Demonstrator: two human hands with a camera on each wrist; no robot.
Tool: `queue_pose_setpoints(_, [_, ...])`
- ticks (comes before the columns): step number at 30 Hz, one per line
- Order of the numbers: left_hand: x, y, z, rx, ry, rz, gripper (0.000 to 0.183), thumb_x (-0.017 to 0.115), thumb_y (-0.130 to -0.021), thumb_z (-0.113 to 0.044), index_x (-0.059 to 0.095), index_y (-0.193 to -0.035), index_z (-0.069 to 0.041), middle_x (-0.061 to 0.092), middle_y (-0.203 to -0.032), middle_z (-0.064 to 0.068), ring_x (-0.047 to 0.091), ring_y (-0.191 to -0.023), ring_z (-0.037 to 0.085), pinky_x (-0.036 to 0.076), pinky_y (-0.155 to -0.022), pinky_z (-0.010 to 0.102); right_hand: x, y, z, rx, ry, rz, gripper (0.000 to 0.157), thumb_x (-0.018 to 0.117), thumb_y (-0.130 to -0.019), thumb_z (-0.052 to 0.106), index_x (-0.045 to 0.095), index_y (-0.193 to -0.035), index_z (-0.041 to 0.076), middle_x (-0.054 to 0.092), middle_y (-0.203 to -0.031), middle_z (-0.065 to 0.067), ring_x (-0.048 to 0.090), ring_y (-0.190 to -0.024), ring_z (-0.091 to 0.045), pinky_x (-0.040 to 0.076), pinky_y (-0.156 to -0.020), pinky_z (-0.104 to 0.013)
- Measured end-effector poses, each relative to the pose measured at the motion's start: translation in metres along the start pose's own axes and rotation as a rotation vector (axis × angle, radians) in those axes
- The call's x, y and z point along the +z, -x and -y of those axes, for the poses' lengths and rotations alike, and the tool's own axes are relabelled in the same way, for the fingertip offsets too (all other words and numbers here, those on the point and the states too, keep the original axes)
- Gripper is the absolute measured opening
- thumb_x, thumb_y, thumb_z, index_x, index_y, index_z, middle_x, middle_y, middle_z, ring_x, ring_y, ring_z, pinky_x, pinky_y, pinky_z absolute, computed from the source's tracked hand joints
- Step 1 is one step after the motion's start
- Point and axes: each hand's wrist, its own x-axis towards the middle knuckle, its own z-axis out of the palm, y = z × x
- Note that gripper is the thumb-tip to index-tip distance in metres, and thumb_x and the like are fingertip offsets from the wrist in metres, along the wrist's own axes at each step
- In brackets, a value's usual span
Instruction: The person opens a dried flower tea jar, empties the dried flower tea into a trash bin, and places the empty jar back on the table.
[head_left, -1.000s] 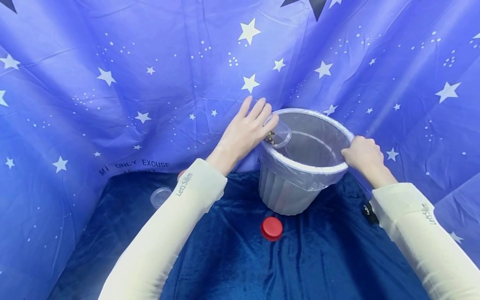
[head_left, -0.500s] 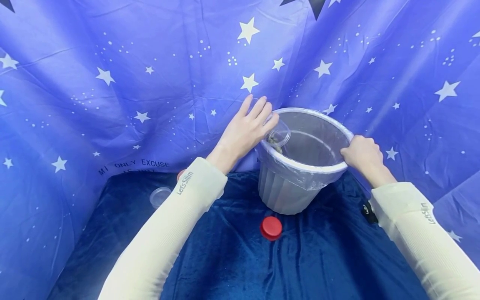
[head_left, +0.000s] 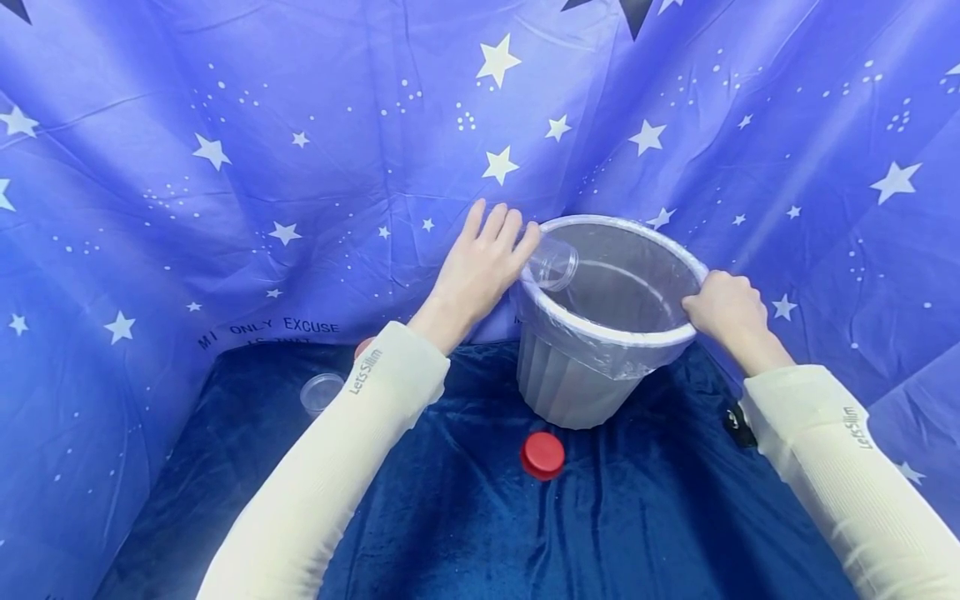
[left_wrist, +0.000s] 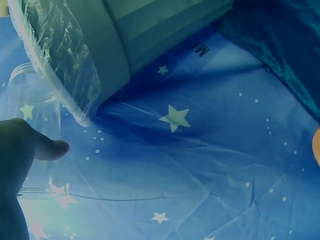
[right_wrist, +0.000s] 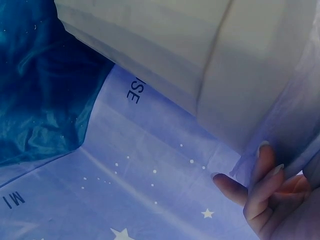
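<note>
One clear jar [head_left: 557, 262] is held by the left hand [head_left: 482, 271] at the left rim of the bin [head_left: 566, 387], long axis tipped, mouth pointed right; right rim gripped by the right hand [head_left: 727, 310].

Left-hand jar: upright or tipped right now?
Tipped: in the head view, the clear jar leans sideways, its mouth facing into the bin.

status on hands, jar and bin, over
Left hand holding tipped jar at bin's mouth. Right hand gripping bin. Jar: no contents visible. Nothing seen blocking.
</note>
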Motion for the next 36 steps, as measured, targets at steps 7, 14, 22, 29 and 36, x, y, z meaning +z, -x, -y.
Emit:
queue_pose_setpoints(7, [-0.004, 0.003, 0.006, -0.088, 0.124, 0.251, 0.062, 0.068, -0.082, -0.018, 0.045, -0.139, -0.011, 0.056, -0.129, 0.012, 0.051, -0.122, 0.030, 0.035, -0.110, 0.049, 0.000, -0.001, -0.001, -0.001, 0.000, -0.005, 0.048, 0.051, -0.089, 0.027, 0.056, -0.105, -0.018, 0.054, -0.109, -0.047, 0.055, -0.097, -0.063, 0.047, -0.068, -0.062])
queue_pose_setpoints(14, [-0.006, 0.004, 0.015, -0.236, 0.254, 0.349, 0.066, 0.068, -0.081, -0.028, 0.041, -0.138, -0.006, 0.058, -0.126, 0.014, 0.056, -0.117, 0.033, 0.043, -0.099, 0.046, 0.000, 0.001, -0.001, -0.002, -0.001, 0.000, 0.047, 0.050, -0.089, 0.026, 0.055, -0.105, -0.018, 0.053, -0.109, -0.048, 0.054, -0.097, -0.063, 0.047, -0.068, -0.062])
queue_pose_setpoints(22, [-0.010, 0.000, 0.024, -0.362, 0.576, 0.395, 0.068, 0.070, -0.083, -0.030, 0.042, -0.140, -0.006, 0.052, -0.132, 0.018, 0.052, -0.121, 0.038, 0.048, -0.097, 0.050, 0.000, 0.000, -0.001, 0.006, 0.002, 0.001, 0.049, 0.051, -0.090, 0.027, 0.055, -0.106, -0.019, 0.053, -0.110, -0.048, 0.054, -0.098, -0.063, 0.047, -0.070, -0.063])
queue_pose_setpoints(29, [-0.014, -0.008, 0.025, -0.361, 0.688, 0.405, 0.066, 0.073, -0.082, -0.032, 0.046, -0.135, -0.002, 0.053, -0.128, 0.020, 0.052, -0.119, 0.038, 0.044, -0.104, 0.046, 0.001, -0.002, -0.001, 0.001, 0.003, -0.003, 0.049, 0.051, -0.089, 0.027, 0.055, -0.106, -0.018, 0.053, -0.109, -0.048, 0.054, -0.097, -0.063, 0.047, -0.068, -0.063])
queue_pose_setpoints(36, [-0.024, -0.017, 0.024, -0.338, 0.689, 0.426, 0.061, 0.072, -0.083, -0.029, 0.046, -0.132, -0.004, 0.053, -0.126, 0.016, 0.051, -0.120, 0.035, 0.045, -0.101, 0.046, 0.001, -0.002, 0.000, 0.001, 0.005, -0.001, 0.047, 0.051, -0.089, 0.027, 0.056, -0.104, -0.017, 0.054, -0.109, -0.047, 0.054, -0.097, -0.063, 0.047, -0.067, -0.062])
